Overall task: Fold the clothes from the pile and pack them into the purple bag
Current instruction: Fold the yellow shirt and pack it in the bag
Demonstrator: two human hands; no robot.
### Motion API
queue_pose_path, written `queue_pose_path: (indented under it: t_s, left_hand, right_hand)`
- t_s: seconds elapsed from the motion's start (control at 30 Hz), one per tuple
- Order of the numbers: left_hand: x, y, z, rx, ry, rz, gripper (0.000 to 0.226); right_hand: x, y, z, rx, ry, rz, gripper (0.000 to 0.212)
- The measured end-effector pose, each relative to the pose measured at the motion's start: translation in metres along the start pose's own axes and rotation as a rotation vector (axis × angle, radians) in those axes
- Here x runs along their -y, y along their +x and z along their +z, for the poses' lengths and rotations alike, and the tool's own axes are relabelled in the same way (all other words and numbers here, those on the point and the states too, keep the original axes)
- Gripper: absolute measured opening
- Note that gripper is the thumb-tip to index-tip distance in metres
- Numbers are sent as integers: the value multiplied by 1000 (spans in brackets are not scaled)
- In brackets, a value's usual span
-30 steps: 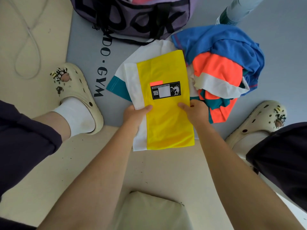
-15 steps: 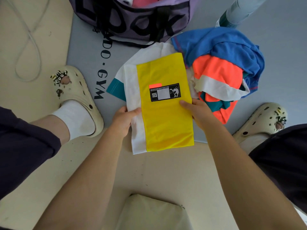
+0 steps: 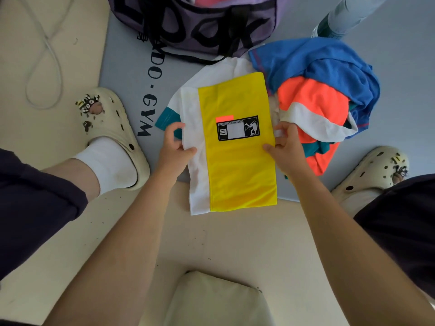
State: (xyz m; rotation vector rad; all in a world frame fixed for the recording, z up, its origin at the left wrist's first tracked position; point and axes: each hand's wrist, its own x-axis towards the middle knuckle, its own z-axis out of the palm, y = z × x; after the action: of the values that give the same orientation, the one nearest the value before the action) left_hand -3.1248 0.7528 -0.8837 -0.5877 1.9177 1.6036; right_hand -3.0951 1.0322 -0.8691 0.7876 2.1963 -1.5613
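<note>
A yellow and white shirt [image 3: 237, 165] with a black label lies folded lengthwise on the floor between my feet. My left hand [image 3: 175, 147] pinches its white left edge, thumb on top. My right hand [image 3: 286, 147] pinches its yellow right edge at the same height. A teal sleeve [image 3: 166, 118] sticks out to the left. The pile of clothes [image 3: 317, 90], blue, orange, white and teal, lies right beside the shirt. The purple bag [image 3: 195, 22] with black lettering stands open at the top, with pink cloth inside.
My two cream clogs [image 3: 110, 128] [image 3: 374, 175] flank the shirt. A grey mat [image 3: 127, 74] with black letters covers the floor under the bag and pile. A white cable [image 3: 44, 67] loops at the left. A cream cushion [image 3: 216, 300] sits near me. Another person's shoe [image 3: 329, 29] stands at the top right.
Both hands slid outward from the shirt's front face to its side edges and now pinch them. The shirt has stayed in about the same spot.
</note>
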Motion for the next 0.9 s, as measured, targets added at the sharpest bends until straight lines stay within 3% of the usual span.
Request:
queue_pose_path:
  t_s: [0.13, 0.23, 0.33, 0.47, 0.57, 0.7, 0.8, 0.9]
  left_hand:
    - [-2, -3, 11, 130, 179, 16, 31]
    - [-1, -3, 12, 87, 126, -29, 25]
    - [-2, -3, 6, 17, -5, -87, 29]
    - [-1, -5, 2, 0, 72, -81, 40]
    - [-2, -3, -1, 10, 265, 16, 46]
    - [-6, -2, 0, -21, 508, 154, 51]
    - [-6, -2, 2, -68, 628, 222, 46]
    - [-5, -1, 5, -141, 729, 284, 33]
  right_hand:
    - [3, 2, 0, 102, 14, 31, 33]
    - [4, 5, -3, 137, 23, 42, 27]
    - [4, 5, -9, 245, 264, 100, 38]
    - [3, 6, -11, 368, 234, 91, 59]
    - [8, 5, -11, 315, 39, -5, 64]
    - [15, 6, -5, 127, -446, -205, 56]
    - [16, 9, 5, 22, -831, -383, 45]
    - [18, 8, 10, -70, -990, -467, 38]
